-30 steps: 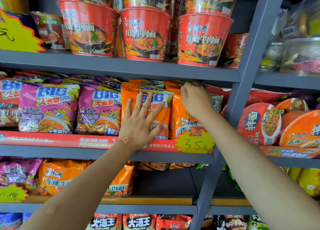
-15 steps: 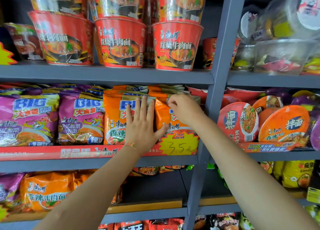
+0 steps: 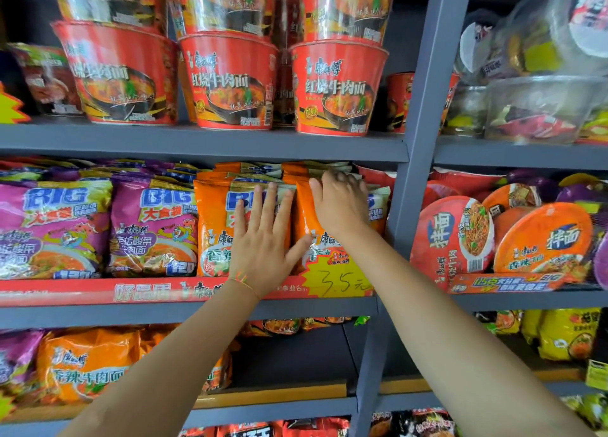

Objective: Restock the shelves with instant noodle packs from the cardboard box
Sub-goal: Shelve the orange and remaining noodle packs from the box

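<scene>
Two rows of orange instant noodle packs stand upright on the middle shelf (image 3: 197, 311). My left hand (image 3: 263, 239) lies flat with straight fingers against the front of the left orange pack (image 3: 214, 226). My right hand (image 3: 339, 203) has its fingers curled over the top edge of the right orange pack (image 3: 329, 249), beside the grey shelf upright (image 3: 418, 160). The cardboard box is out of view.
Purple noodle packs (image 3: 151, 229) fill the shelf to the left. Red noodle cups (image 3: 230, 78) stand on the shelf above. Round orange bowl noodles (image 3: 539, 236) sit in the right bay. A yellow price tag (image 3: 339, 282) hangs below. The lower shelf (image 3: 279, 400) holds orange packs at its left.
The view has shifted so the shelves sit lower and further left. My left hand's fingers have drawn together on the left pack; my right hand stays at the top of the right pack.
</scene>
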`<state>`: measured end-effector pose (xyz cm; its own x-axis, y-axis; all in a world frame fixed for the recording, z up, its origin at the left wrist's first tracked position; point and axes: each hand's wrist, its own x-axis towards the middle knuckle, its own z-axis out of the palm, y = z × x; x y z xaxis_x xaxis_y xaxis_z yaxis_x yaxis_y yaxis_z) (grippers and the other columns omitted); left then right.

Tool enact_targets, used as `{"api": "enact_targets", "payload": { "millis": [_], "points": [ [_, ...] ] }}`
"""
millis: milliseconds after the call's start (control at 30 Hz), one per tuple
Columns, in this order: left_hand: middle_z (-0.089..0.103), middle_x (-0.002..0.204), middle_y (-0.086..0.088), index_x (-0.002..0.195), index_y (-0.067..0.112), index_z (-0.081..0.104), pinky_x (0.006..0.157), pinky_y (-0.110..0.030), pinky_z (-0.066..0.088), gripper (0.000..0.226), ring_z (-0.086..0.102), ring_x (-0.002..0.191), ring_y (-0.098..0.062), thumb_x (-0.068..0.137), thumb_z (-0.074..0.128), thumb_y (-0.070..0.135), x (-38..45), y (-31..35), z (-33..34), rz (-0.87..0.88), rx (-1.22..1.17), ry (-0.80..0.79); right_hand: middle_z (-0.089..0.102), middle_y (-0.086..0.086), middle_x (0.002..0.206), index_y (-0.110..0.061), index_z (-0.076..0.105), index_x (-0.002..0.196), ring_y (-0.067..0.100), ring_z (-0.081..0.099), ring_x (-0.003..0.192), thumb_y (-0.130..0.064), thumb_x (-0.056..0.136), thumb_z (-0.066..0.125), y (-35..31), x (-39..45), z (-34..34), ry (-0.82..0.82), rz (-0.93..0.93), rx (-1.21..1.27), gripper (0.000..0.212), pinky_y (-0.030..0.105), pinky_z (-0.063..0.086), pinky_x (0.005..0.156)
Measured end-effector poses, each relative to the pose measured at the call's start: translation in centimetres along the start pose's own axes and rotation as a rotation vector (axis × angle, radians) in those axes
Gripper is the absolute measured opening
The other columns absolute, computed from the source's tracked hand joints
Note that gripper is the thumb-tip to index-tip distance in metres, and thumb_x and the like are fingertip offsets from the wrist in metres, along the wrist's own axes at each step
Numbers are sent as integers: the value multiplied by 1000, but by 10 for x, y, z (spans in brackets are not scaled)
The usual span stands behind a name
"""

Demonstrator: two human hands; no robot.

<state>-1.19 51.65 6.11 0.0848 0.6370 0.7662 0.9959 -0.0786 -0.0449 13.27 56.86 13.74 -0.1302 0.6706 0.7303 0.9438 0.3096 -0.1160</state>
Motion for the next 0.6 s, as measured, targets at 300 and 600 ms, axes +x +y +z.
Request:
{"api": "enact_targets", "payload": {
  "millis": [300,600],
  "points": [
    [7,167,-4,158,36,11,114,-70,5,71,-2,153,-32,95,8,70,-3,-49,-10,-118,78,-68,70,17,99,-3,64,101,36,66,92,-31,106,42,-15,4,19,158,25,148,36,43,50,76],
    [8,167,-6,158,34,17,112,-72,14,70,1,153,-32,97,18,67,-4,-50,-6,-112,13,-36,50,16,143,-17,55,131,39,43,133,-38,101,42,-26,-56,-8,164,-212,-26,38,59,26,114]
  ]
}}
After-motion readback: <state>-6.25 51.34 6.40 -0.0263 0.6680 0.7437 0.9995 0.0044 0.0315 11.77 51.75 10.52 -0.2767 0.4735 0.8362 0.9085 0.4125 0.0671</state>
